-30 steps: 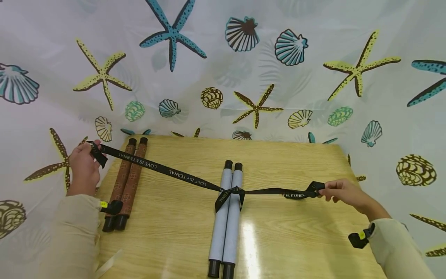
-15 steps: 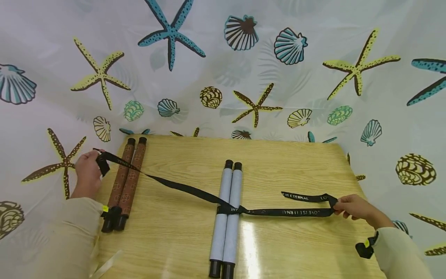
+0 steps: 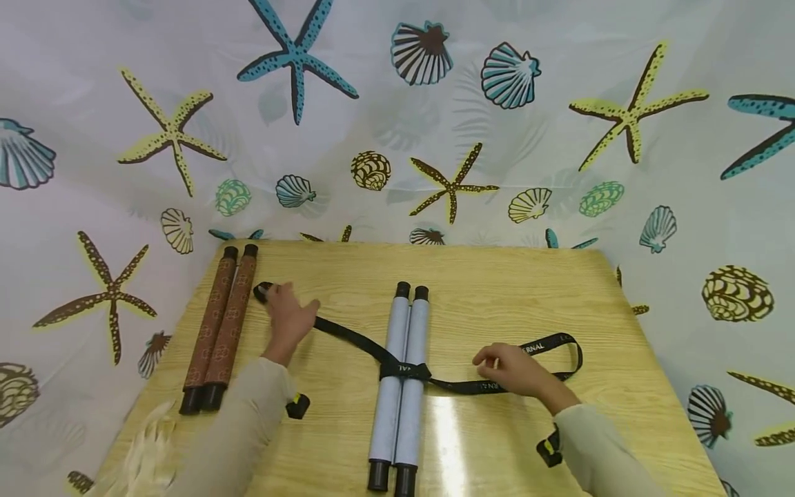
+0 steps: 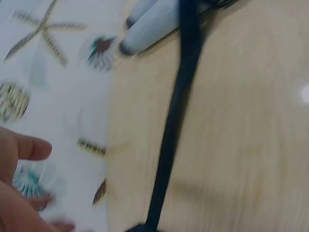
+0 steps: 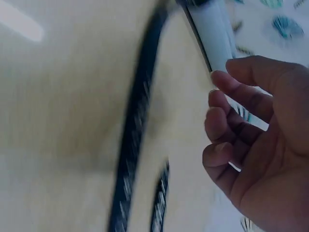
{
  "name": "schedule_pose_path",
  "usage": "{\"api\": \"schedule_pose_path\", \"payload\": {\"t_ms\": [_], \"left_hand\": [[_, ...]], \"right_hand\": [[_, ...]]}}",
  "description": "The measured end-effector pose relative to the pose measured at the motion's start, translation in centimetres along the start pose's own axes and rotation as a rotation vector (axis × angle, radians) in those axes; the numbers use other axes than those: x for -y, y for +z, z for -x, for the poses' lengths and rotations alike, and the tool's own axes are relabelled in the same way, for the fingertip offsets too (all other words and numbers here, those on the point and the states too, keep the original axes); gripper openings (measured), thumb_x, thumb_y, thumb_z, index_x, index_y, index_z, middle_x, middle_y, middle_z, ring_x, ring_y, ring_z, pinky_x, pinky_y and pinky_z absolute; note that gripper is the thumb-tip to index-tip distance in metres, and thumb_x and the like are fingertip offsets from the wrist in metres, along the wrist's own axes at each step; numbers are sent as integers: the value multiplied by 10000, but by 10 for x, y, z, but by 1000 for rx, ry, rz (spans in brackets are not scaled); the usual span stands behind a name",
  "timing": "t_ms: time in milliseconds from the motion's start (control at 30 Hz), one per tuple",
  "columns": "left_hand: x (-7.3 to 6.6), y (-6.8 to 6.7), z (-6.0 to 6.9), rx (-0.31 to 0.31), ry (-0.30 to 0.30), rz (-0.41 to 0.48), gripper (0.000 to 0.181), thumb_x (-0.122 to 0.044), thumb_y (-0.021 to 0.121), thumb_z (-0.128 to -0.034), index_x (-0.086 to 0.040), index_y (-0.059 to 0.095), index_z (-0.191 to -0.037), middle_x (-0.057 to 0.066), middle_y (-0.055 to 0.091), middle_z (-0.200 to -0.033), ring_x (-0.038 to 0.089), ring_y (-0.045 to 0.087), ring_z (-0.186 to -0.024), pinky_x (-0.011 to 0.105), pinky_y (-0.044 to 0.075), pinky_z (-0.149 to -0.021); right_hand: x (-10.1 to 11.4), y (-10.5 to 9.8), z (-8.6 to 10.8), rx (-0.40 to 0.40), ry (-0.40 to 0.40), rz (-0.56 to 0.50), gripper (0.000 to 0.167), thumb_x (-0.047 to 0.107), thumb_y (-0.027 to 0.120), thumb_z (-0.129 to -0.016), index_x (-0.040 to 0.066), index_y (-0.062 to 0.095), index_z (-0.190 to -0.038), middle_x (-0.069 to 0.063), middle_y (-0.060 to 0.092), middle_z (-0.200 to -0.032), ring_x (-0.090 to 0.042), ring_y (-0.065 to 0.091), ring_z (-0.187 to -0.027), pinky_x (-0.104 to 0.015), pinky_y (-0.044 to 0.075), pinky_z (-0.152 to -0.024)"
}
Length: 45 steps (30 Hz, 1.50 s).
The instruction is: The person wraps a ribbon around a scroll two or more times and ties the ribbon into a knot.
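the ribbon (image 3: 348, 336) is wrapping both pale tubes (image 3: 386, 407) at the middle of the table (image 3: 509, 290), its knot sitting tighter than a second ago, its ends now hanging slack; i am judging the tie to be holding. my left hand (image 3: 288, 314) is spreading, my right hand (image 3: 515, 369) curling loosely, neither gripping anything. brown tubes (image 3: 233, 314) are lying beside the left end, possibly crowding it. patterned cloth (image 3: 348, 228) is rising behind.

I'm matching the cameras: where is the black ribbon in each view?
Head: the black ribbon runs mid-picture, across the two pale rolls.
Left wrist: top centre to bottom edge, right of the left hand.
Right wrist: top centre to bottom edge, left of the right hand.
Shared landmark: the pale rolls.
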<state>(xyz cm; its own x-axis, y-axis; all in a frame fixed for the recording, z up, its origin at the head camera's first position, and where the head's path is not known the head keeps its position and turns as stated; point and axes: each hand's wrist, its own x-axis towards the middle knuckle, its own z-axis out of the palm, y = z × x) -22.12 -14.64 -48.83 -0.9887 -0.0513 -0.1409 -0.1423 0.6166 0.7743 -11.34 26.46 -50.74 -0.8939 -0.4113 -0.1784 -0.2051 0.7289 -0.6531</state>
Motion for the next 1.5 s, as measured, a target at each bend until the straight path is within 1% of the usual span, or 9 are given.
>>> {"api": "schedule_pose_path", "payload": {"t_ms": [133, 267, 400, 567, 833, 1000, 1200, 1300, 1500], "left_hand": [[-7, 53, 12, 222, 297, -102, 379, -71, 528, -1003, 55, 522, -1359, 270, 502, -1431, 456, 414, -1385, 588, 357, -1127], [-4, 84, 24, 425, 418, -215, 252, -34, 536, -1002, -1, 631, -1233, 183, 662, -1265, 370, 597, -1237, 547, 449, -1050], [1, 94, 29, 446, 448, -359, 199, -62, 571, -990, -49, 664, -1166, 117, 721, -1115, 314, 667, -1088, 541, 467, -995], [0, 88, 27, 426, 496, -449, 125, -106, 650, -956, -79, 740, -1038, 61, 743, -959, 241, 677, -920, 500, 494, -944], [-15, 66, 15, 324, 475, -469, 132, -173, 642, -978, -136, 733, -890, 2, 687, -817, 133, 544, -730, 349, 460, -724], [-12, 58, 12, 383, 424, -496, 165, -172, 640, -979, -122, 707, -838, -11, 636, -753, 119, 491, -654, 294, 414, -656], [11, 53, 15, 450, 337, -461, 201, -142, 619, -987, -101, 666, -795, -15, 573, -717, 117, 468, -636, 278, 396, -652], [21, 47, 18, 534, 312, -320, 200, -139, 567, -1014, -67, 653, -848, -3, 542, -745, 130, 467, -658, 293, 400, -668], [29, 30, 18, 740, 214, 127, 300, -199, 459, -1070, -64, 495, -805, 16, 408, -808, 223, 388, -771, 365, 336, -771]], "right_hand": [[11, 40, -24, 37, -51, -33, 219, 205, 598, -999, 54, 715, -1107, -18, 675, -952, -12, 533, -777, -240, 470, -679], [13, 63, -39, 92, -81, -81, 194, 225, 636, -983, 79, 732, -1068, -8, 656, -894, -15, 510, -772, -230, 456, -697], [15, 69, -44, 89, -125, -101, 125, 187, 672, -951, 81, 735, -969, 4, 621, -818, -40, 440, -746, -226, 404, -698], [16, 67, -44, 30, -110, -81, 124, 182, 724, -908, 96, 677, -831, 18, 573, -796, -32, 427, -740, -214, 397, -687], [15, 40, -45, -59, -38, -134, 148, 233, 715, -930, 103, 671, -874, -46, 606, -906, -63, 481, -723, -223, 434, -648], [10, 31, -42, -28, -39, -145, 162, 233, 714, -931, 84, 662, -893, -58, 624, -921, -54, 488, -711, -220, 435, -640], [-3, 41, -36, 5, -2, -172, 166, 226, 694, -946, 71, 672, -890, -50, 639, -908, -37, 490, -736, -209, 426, -670], [-7, 45, -36, -7, 0, -175, 174, 239, 698, -942, 72, 678, -895, -48, 643, -904, -35, 495, -741, -211, 430, -672], [-6, 44, -37, -22, 29, -165, 183, 255, 709, -934, 80, 683, -890, -42, 647, -893, -46, 504, -725, -217, 433, -657]]}}
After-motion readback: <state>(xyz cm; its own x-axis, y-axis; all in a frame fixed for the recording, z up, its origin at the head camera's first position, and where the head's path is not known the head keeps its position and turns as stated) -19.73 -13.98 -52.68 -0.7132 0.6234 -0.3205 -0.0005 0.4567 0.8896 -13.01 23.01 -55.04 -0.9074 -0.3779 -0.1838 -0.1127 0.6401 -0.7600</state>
